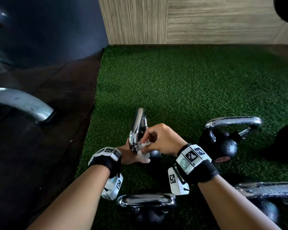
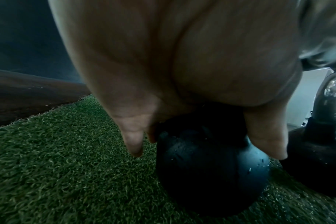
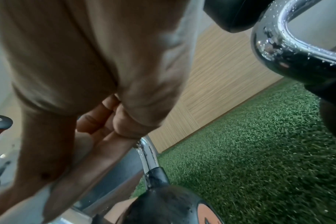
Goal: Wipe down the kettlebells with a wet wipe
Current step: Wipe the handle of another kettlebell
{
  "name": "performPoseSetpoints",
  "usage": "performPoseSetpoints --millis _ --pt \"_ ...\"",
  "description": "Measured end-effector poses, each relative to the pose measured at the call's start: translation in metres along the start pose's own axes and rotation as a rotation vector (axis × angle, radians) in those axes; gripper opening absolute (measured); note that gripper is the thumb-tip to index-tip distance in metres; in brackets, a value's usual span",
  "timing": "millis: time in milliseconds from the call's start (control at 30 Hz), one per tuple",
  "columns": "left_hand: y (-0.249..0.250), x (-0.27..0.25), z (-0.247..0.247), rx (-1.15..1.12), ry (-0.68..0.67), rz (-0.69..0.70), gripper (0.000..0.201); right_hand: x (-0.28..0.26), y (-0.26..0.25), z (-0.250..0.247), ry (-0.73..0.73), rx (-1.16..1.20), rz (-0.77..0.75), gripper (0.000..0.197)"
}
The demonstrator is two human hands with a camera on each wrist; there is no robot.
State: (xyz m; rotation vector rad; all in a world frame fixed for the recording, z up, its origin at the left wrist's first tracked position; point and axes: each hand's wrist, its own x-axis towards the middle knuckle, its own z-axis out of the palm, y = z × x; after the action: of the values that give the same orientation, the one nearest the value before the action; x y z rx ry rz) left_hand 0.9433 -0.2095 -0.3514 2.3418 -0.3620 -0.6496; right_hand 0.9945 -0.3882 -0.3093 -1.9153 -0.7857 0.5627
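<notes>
Green turf (image 1: 181,83) runs back to a wood-panelled wall (image 1: 206,20); its left edge meets dark rubber flooring (image 1: 48,130), with bare grass beyond the middle kettlebell (image 1: 154,154). At that kettlebell, the left hand (image 1: 130,155) curls around the chrome handle (image 1: 137,125), while the right hand (image 1: 163,140) pinches a crumpled wet wipe (image 1: 144,146) against it. Right of it stands a second kettlebell (image 1: 223,143); two more, one (image 1: 148,208) in front and another (image 1: 269,201) front-right, crowd the near edge.
</notes>
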Motion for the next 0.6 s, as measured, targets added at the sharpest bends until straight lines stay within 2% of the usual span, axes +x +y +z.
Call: performPoseSetpoints --millis 100,200,267,333,433,467,600 --pt "-0.003 0.000 0.001 0.014 0.001 0.004 0.058 0.004 0.006 0.002 0.024 -0.011 -0.001 0.023" --pt "-0.005 0.002 0.005 -0.065 0.037 -0.059 0.035 0.004 0.015 0.008 0.050 -0.089 0.014 0.022" --pt "-0.004 0.003 0.007 -0.119 0.041 -0.104 0.032 0.002 0.020 0.010 0.047 -0.126 0.006 0.024" --pt "-0.003 0.003 0.008 -0.099 0.013 -0.124 0.039 0.002 0.024 0.008 0.041 -0.119 -0.008 0.026" --pt "-0.003 0.003 0.007 -0.032 0.028 -0.222 0.074 0.006 0.029 0.001 0.043 -0.086 0.001 0.032" --pt "-0.004 0.005 0.008 0.003 0.021 -0.210 0.079 0.007 0.031 -0.002 0.028 -0.087 0.015 0.032" --pt "-0.005 0.007 0.012 0.108 -0.088 -0.197 0.073 0.007 0.032 -0.006 -0.131 -0.245 0.041 0.024"
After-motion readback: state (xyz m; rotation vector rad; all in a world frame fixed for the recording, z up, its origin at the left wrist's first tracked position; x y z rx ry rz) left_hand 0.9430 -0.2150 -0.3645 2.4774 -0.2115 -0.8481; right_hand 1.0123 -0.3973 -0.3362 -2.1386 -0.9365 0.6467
